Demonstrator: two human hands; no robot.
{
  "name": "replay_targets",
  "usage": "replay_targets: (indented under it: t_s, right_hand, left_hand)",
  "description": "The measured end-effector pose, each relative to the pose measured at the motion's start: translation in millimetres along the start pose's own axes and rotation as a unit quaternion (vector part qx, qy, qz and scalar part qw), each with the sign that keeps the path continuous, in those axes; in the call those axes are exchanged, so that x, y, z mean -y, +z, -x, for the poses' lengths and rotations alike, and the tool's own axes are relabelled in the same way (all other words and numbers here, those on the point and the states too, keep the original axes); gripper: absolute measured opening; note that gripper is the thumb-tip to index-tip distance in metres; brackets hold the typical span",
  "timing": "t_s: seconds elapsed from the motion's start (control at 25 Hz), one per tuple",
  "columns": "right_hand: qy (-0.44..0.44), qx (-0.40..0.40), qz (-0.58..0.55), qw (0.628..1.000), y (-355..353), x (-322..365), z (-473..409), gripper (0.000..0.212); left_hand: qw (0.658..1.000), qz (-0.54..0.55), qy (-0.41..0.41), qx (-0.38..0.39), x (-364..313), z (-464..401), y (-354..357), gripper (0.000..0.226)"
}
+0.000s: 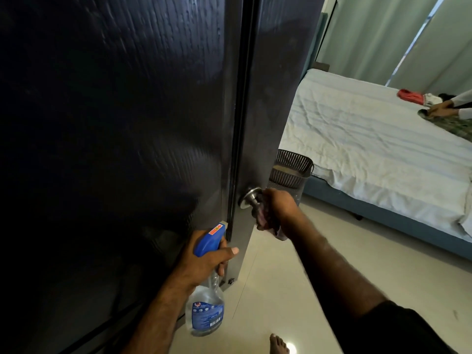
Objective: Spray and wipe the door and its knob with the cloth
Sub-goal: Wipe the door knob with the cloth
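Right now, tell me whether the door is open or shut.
Open: the door is swung away, its edge faces the camera, and the bed shows past it.

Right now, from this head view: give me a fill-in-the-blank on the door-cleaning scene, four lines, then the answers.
1. The left hand grips a spray bottle whose trigger head is coloured ____.
2. The right hand presses the cloth against the door's metal ____.
3. The door is dark and stands ____, showing the room beyond.
4. The brown basket stands on the floor beside the ____.

Missing words: blue; knob; open; bed
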State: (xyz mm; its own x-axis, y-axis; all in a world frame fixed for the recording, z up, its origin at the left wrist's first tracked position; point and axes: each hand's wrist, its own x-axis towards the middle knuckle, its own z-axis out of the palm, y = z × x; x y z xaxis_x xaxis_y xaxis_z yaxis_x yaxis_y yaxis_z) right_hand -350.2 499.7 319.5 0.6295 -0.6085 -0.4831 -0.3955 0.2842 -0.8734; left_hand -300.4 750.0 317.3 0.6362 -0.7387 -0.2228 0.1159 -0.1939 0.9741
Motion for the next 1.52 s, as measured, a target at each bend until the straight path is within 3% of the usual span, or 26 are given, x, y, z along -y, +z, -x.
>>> replay_targets:
  t_s: [0.04, 0.08, 0.12, 0.16, 0.2, 0.24, 0.32, 0.36, 0.48, 0.56, 0.6, 0.68, 0.76, 0.84, 0.88, 1.04, 1.12, 1.16, 1.2, 1.24, 1.32, 1.4, 1.52]
  right_hand:
    - [-0.082, -0.066, 0.167, 0.98, 8, -6, 4, 0.047]
    - [-0.17, -0.128, 0.339, 0.916, 17, -17, 14, 0.054]
    - [-0.241, -0.162, 0.483, 0.826, 28, -30, 27, 0.059]
    - [-0.296, -0.193, 0.578, 0.735, 35, -43, 41, 0.063]
    - [-0.324, -0.204, 0.625, 0.68, 38, -49, 50, 0.068]
    - [-0.326, -0.207, 0.644, 0.66, 38, -48, 54, 0.07]
    - [-0.304, -0.199, 0.651, 0.666, 32, -32, 48, 0.068]
    - [-0.283, -0.193, 0.64, 0.688, 31, -23, 43, 0.065]
    - [-0.194, -0.127, 0.492, 0.839, 25, 7, 27, 0.041]
    - [-0.055, -0.01, 0.233, 0.971, 13, 17, 13, 0.028]
    - [0.031, 0.061, 0.069, 0.995, 9, 15, 7, 0.029]
    - [0.14, 0.161, -0.176, 0.961, 7, -4, 1, 0.045]
    - [0.176, 0.213, -0.363, 0.89, 15, -32, 5, 0.065]
    - [0.176, 0.224, -0.483, 0.828, 28, -42, 18, 0.076]
    - [0.167, 0.202, -0.507, 0.821, 33, -41, 23, 0.075]
    - [0.041, -0.005, -0.443, 0.895, 47, -35, 26, 0.044]
    - [-0.075, -0.109, -0.271, 0.954, 56, -41, 31, 0.043]
    - [-0.149, -0.168, -0.141, 0.964, 56, -48, 32, 0.041]
    - [-0.231, -0.215, 0.011, 0.949, 54, -53, 31, 0.043]
    - [-0.303, -0.24, 0.169, 0.907, 48, -57, 27, 0.051]
    - [-0.403, -0.234, 0.395, 0.792, 30, -58, 15, 0.068]
    - [-0.47, -0.21, 0.498, 0.698, 13, -63, 2, 0.066]
    - [-0.541, -0.19, 0.535, 0.621, -1, -70, -5, 0.055]
  left_hand:
    - [1.0, -0.004, 0.005, 0.001, 0, 1, 1, 0.039]
    - [1.0, -0.005, 0.008, 0.001, 0, 0, 3, 0.037]
    - [1.0, -0.005, 0.008, 0.001, -1, -1, 4, 0.035]
    - [1.0, -0.008, 0.007, 0.001, -2, -1, 6, 0.033]
    - [1.0, -0.015, 0.007, 0.002, -4, -2, 6, 0.03]
    - [1.0, -0.022, 0.009, 0.003, -5, -3, 6, 0.027]
    - [1.0, -0.025, 0.01, 0.005, -8, -4, 5, 0.025]
    - [1.0, -0.021, 0.008, 0.006, -8, -4, 4, 0.028]
    - [1.0, -0.004, -0.003, -0.005, -7, 5, 2, 0.037]
    - [1.0, 0.013, -0.008, -0.011, -6, 12, 0, 0.035]
    - [1.0, 0.02, -0.006, -0.012, -6, 15, -1, 0.036]
    - [0.999, 0.03, 0.002, -0.013, -6, 17, -5, 0.049]
    - [1.0, 0.022, -0.005, -0.021, -4, 16, -6, 0.055]
    - [0.999, 0.014, -0.024, -0.032, -2, 13, -7, 0.052]
    - [0.999, 0.013, -0.031, -0.036, -1, 12, -8, 0.047]
    - [0.999, -0.003, -0.028, -0.039, 0, 11, -8, 0.039]
    - [0.999, -0.012, -0.022, -0.038, -3, 11, -5, 0.031]
    - [0.999, -0.016, -0.019, -0.035, -3, 11, -3, 0.028]
    - [0.999, -0.016, -0.018, -0.031, -3, 11, -2, 0.026]
    - [0.999, -0.015, -0.02, -0.028, -4, 12, 0, 0.025]
    - [0.999, -0.01, -0.021, -0.023, -4, 12, 2, 0.023]
    - [1.0, -0.008, -0.019, -0.02, -4, 13, 2, 0.023]
    - [1.0, -0.007, -0.013, -0.022, -5, 14, 0, 0.027]
